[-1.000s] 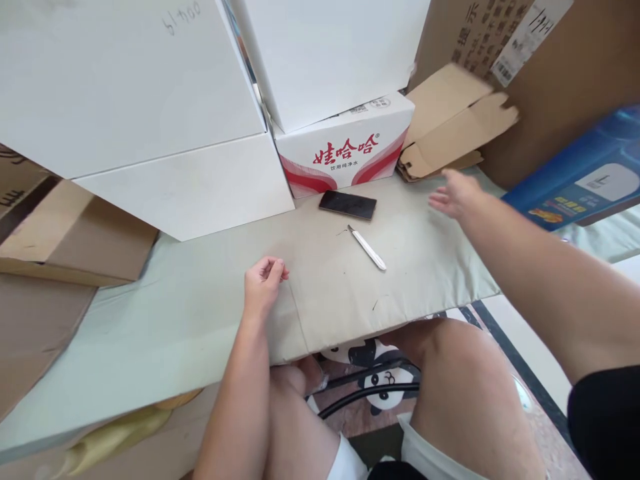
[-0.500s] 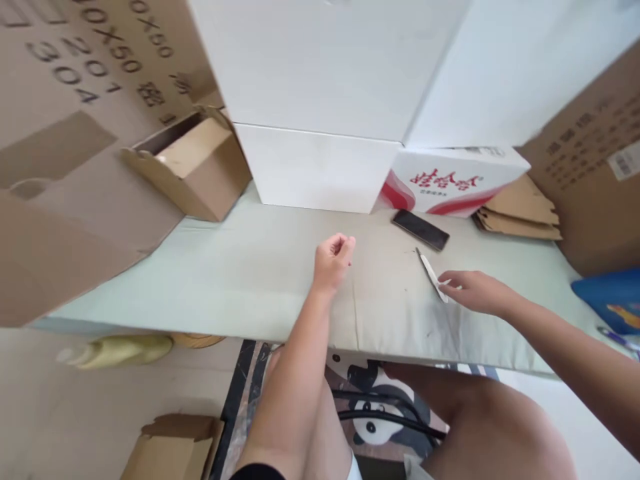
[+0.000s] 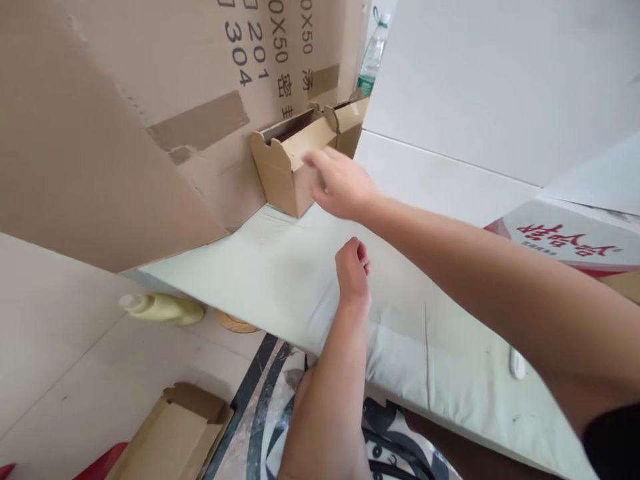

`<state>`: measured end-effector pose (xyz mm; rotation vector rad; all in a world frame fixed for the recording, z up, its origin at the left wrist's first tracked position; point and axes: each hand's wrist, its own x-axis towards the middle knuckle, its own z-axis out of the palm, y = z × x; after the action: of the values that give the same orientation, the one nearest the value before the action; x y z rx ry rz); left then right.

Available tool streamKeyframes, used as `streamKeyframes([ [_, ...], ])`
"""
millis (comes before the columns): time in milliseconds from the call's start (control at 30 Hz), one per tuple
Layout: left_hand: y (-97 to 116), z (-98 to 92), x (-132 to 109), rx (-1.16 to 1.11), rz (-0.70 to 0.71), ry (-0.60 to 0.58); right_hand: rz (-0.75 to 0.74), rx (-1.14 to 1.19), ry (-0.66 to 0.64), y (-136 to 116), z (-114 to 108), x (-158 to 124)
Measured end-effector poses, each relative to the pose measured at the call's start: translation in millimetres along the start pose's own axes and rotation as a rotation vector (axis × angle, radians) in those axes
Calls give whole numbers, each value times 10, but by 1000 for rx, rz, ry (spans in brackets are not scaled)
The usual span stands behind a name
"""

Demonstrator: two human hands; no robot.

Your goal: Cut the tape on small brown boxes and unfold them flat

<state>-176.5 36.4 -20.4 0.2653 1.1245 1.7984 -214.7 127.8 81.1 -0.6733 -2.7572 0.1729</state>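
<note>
Right hand: the right hand [image 3: 345, 183] is wide, thumb and fingers spread; a touch on the box cannot be told.
Small box: the small brown box [image 3: 280, 167], open at the top, stands at 9 o'clock from that hand, just beyond its fingertips.
Left hand: at 6 o'clock from the right, the left hand [image 3: 353, 270] is curled into a loose fist above the tabletop [image 3: 285, 267]; its inside is hidden.
Second box: another brown box [image 3: 351, 123] stands at 12 o'clock, just beside the first.
In the way: the right forearm [image 3: 450, 253] slants toward 4 o'clock, partly covering a white-handled tool [image 3: 518, 365] and the red-lettered carton [image 3: 565, 237].
Walls of the nook: a large carton [image 3: 165, 60] fills 10 o'clock; tall white boxes [image 3: 475, 80] fill 2 o'clock.
Clear bottle: a plastic bottle [image 3: 373, 57] with a green label shows between 12 and 1 o'clock, its lower part hidden.
Floor: a yellow bottle [image 3: 167, 309] lies at 8 o'clock; between 7 and 8, a round wooden piece [image 3: 235, 323] and a brown floor carton [image 3: 163, 437].
Large carton print: "304", "201", "0X50" twice, and the characters 密 and 汤, beside brown tape [image 3: 200, 123].
Red lettering: at 3 o'clock, too blurred to read surely.
</note>
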Motion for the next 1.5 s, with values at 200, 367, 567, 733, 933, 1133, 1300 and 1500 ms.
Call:
streamKeyframes([
  [200, 112, -110, 113, -13, -30, 69, -11, -100, -43, -266, 280, 859],
  [367, 401, -183, -132, -123, 428, 340, -139, -147, 11, -185, 333, 379],
  [567, 970, -376, -871, -219, 874, 305, -479, -77, 142, 29, -91, -1293],
  [733, 976, -282, -957, -106, 780, 165, -396, -50, 86, 33, -648, -2681],
  [933, 541, 246, -936, 48, 490, -153, -195, -22, 66, -52, -1091, -3634],
  [1133, 198, 646, -890, 489, 566, -313, -150, 102, 89, -151, -1185, -3859],
  [1300, 106, 761, -807, 1069, 463, -453, -126, 201, 190, -76, -984, -3963],
  [1500, -19, 744, -767, 739, 309, -428, 98, 184, 355, 249, -863, -4207],
])
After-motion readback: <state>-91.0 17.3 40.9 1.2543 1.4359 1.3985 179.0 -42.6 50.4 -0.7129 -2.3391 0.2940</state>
